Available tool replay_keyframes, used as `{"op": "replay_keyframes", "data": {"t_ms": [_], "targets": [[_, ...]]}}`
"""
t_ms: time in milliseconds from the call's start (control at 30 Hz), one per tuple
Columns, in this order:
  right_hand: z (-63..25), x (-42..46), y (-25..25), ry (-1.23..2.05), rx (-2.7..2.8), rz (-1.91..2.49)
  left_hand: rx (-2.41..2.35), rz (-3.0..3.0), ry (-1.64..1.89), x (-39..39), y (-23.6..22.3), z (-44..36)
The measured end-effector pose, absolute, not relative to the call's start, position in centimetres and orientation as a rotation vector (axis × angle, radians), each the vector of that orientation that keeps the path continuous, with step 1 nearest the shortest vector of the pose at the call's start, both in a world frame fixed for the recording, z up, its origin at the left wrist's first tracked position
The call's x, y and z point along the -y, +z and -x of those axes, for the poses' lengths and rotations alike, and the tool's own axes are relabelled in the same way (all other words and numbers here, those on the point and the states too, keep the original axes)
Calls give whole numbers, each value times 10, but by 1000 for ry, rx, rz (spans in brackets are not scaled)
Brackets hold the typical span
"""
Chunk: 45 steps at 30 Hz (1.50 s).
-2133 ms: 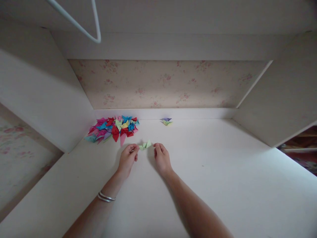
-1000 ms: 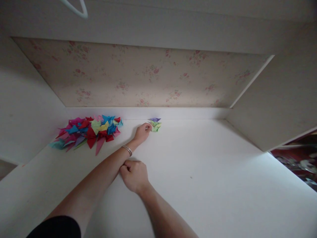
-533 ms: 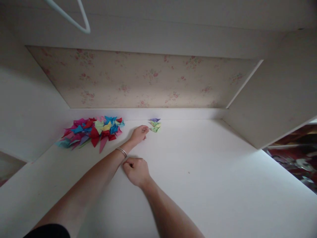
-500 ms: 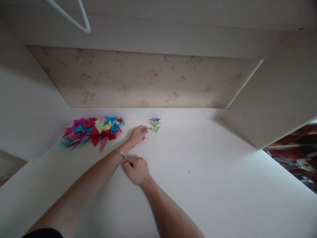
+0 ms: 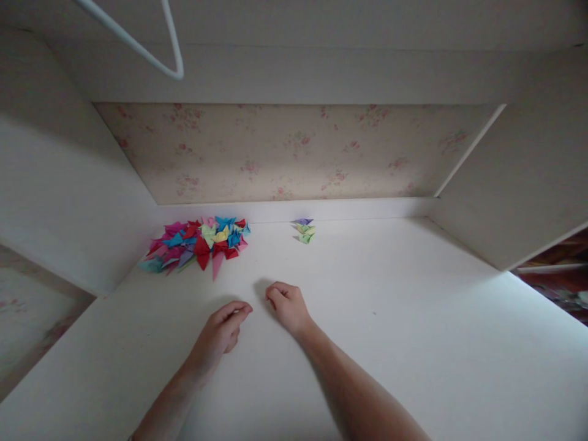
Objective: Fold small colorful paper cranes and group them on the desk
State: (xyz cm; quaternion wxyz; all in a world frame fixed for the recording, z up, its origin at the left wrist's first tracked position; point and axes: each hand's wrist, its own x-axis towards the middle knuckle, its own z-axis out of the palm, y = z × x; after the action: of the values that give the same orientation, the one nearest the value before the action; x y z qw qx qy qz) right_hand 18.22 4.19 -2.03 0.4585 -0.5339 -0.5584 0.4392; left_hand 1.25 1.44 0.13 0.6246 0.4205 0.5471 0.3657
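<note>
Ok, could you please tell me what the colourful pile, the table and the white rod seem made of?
Pile: matte paper, it seems; thin pointed flaps and crisp creases show.
Table: perhaps painted or laminated board; smooth, white, faintly sheened.
Rod: possibly coated metal or plastic; its smooth white surface settles neither.

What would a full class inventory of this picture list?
Paper pile: many, multicoloured, back left.
Folded papers: three, one purple, two green, back centre.
Table: one, white, underneath.
Speck: one, dark, right of centre.
Wallpaper: one, cream with pink flowers, behind.
Side panels: two, white, left and right.
Overhead board: one, white, top.
Bent rod: one, white, upper left.
Patterned surface: one, pale, left edge.
Blurred items: uncountable, dark red, right edge.
Left hand: one, bare, left of centre.
Right hand: one, bare, lower centre.
</note>
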Motion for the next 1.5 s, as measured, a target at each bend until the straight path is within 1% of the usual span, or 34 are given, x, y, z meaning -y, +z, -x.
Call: {"op": "replay_keyframes", "data": {"t_ms": [100,233,433,633,833,1033,1267,1367,1500], "targets": [[-179,-38,-18,1045,1443,1373,-1191,-953,871,-12,-1,-12],[-169,-40,-19,904,1546,1508,-1097,-863,946,-17,-4,-10],[-133,-90,-14,639,1763,1511,-1060,-843,943,-23,-1,-10],[-90,-151,-12,667,1749,1656,-1047,-841,924,-25,-2,-10],[-81,-163,-18,612,1682,1640,-1042,-881,914,-27,-3,-10],[-98,-141,-17,691,1603,1567,-1063,-897,911,-29,-3,-9],[-166,-64,-11,1135,1161,1262,-1107,-1004,982,-28,-8,-14],[-199,-35,-8,1177,1105,1276,-1155,-1162,974,-25,-6,-17],[-219,-16,-14,1131,1188,1332,-1157,-1315,914,-18,-1,-19]]}}
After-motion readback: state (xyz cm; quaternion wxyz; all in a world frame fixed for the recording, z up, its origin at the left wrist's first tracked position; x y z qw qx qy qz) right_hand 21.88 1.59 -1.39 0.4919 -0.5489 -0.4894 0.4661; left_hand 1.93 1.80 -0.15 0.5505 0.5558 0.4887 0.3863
